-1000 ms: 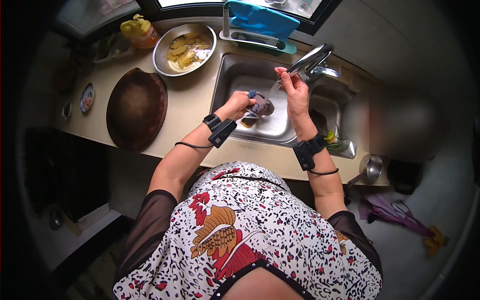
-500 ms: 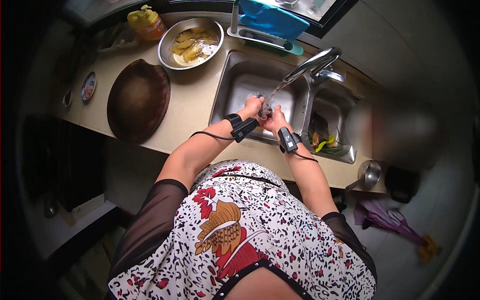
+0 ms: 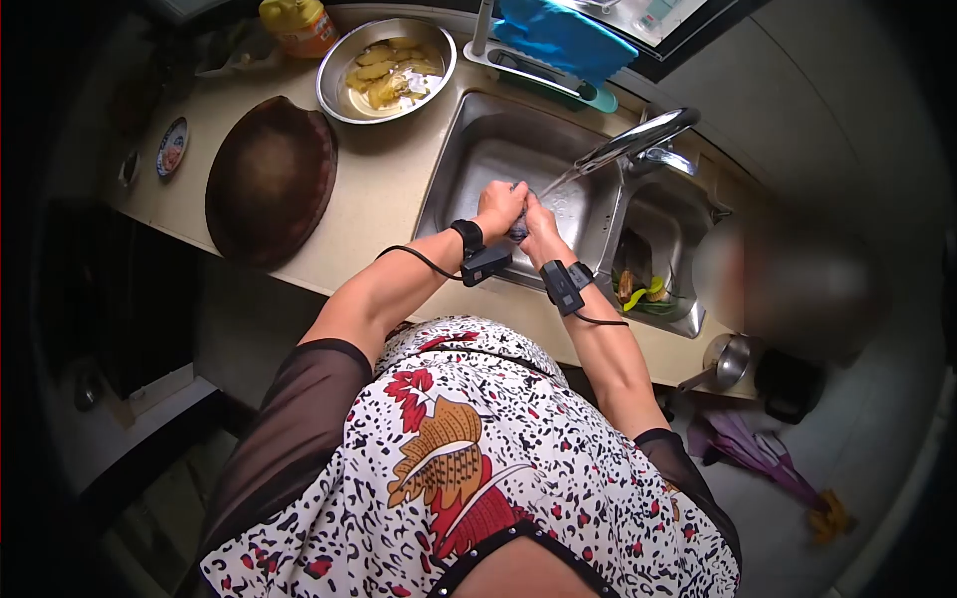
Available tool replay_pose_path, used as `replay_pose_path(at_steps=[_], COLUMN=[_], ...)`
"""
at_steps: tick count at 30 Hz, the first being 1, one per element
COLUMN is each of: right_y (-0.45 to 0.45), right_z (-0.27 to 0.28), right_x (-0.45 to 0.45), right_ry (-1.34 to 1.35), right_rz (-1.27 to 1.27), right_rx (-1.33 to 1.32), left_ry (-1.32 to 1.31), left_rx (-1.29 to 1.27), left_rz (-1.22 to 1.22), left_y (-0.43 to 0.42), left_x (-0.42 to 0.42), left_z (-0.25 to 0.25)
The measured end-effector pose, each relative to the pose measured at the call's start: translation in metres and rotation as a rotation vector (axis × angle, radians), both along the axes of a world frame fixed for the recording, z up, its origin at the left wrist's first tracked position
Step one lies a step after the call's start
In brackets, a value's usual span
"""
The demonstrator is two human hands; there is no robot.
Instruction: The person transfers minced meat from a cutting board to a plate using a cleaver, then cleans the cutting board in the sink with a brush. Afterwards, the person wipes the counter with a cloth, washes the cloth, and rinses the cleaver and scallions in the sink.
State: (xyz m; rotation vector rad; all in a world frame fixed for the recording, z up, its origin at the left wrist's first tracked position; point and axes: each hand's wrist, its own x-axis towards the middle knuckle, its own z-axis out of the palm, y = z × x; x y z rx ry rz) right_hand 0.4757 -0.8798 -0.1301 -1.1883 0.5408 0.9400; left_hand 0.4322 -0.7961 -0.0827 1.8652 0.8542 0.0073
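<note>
Cloth (image 3: 518, 227), dark and bunched, lay between your left hand (image 3: 501, 210) and right hand (image 3: 542, 231), both gripping it, neither nearer; your fingers hid its long axis. It was over the sink (image 3: 498, 149), near the faucet's running water (image 3: 561, 183). Beyond, the yellow jug (image 3: 299, 28) showed no readable writing.

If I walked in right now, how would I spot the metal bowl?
Start at the big sink. Just left of its far end, on the counter, sits the round metal bowl. Unlike the dark brown board nearby, it is silvery and holds yellow slices.
</note>
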Motion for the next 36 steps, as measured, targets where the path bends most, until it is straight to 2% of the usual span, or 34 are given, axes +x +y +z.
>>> replay_pose_path(at_steps=[2,5,6,8,9,12,13,15,18,19,20,21,22,24,25,26,28,29,30,31,32,33,36], right_y=[-0.016,-0.024,-0.022,-0.017,-0.019,-0.023,-0.026,-0.034,-0.036,-0.035,-0.035,-0.036,-0.034,-0.031,-0.031,-0.044,-0.037,-0.032,-0.032,-0.036,-0.043,-0.049,-0.002], right_z=[0.009,-0.016,-0.008,0.024,0.009,0.002,0.013,0.035,0.044,0.033,0.020,-0.017,-0.020,-0.020,-0.024,-0.025,0.006,0.016,0.010,-0.001,-0.041,-0.081,-0.005], right_x=[0.010,0.021,0.020,0.012,0.016,0.030,0.032,0.027,0.018,0.017,0.015,0.021,0.024,0.027,0.030,0.028,0.022,0.021,0.021,0.022,0.031,0.040,0.026], right_ry=[-0.027,0.004,-0.015,-0.050,-0.027,-0.001,-0.046,-0.052,-0.027,-0.012,0.005,0.050,0.070,0.108,0.202,0.115,0.088,0.101,0.118,0.133,0.120,0.113,0.270], right_rz=[-0.033,-0.083,-0.058,-0.015,-0.066,-0.128,-0.159,-0.218,-0.237,-0.230,-0.221,-0.205,-0.148,-0.035,-0.059,0.056,0.025,-0.026,-0.030,-0.035,-0.027,-0.017,-0.109], right_rx=[-0.108,-0.016,0.028,0.114,0.244,0.297,0.232,0.269,0.216,0.172,0.125,0.089,0.090,0.091,0.167,0.097,0.048,0.021,0.125,0.229,0.365,0.502,0.218], left_ry=[-0.027,-0.063,-0.067,-0.072,-0.035,0.048,-0.005,-0.108,-0.273,-0.326,-0.276,-0.225,-0.175,-0.067,-0.055,-0.032,-0.110,-0.146,-0.106,-0.068,-0.028,-0.108,-0.142], left_rx=[-0.036,0.051,0.084,0.148,0.099,0.104,0.057,-0.038,-0.941,-1.244,-1.229,-1.211,-1.188,-1.308,-1.277,-1.199,-1.042,-0.897,-0.619,-0.342,-0.066,-0.056,0.192], left_rz=[-0.040,-0.073,-0.066,-0.057,-0.055,-0.086,0.013,0.212,0.298,0.323,0.424,0.526,0.625,0.454,0.451,0.383,0.321,0.319,0.201,0.082,-0.037,0.006,-0.011], left_y=[-0.023,-0.036,-0.033,-0.020,-0.010,0.017,0.020,0.022,0.027,0.027,0.017,0.000,-0.012,-0.019,-0.027,-0.035,-0.044,-0.049,-0.048,-0.044,-0.042,-0.039,-0.022], left_x=[0.000,0.000,0.002,0.009,0.014,0.026,0.031,0.037,0.035,0.033,0.034,0.036,0.038,0.035,0.037,0.035,0.029,0.029,0.024,0.019,0.014,0.013,0.019], left_z=[0.014,0.028,0.025,0.010,0.000,-0.038,-0.054,-0.093,-0.144,-0.141,-0.139,-0.107,-0.075,-0.032,-0.024,-0.016,0.015,0.010,0.013,0.020,0.024,0.022,-0.007])
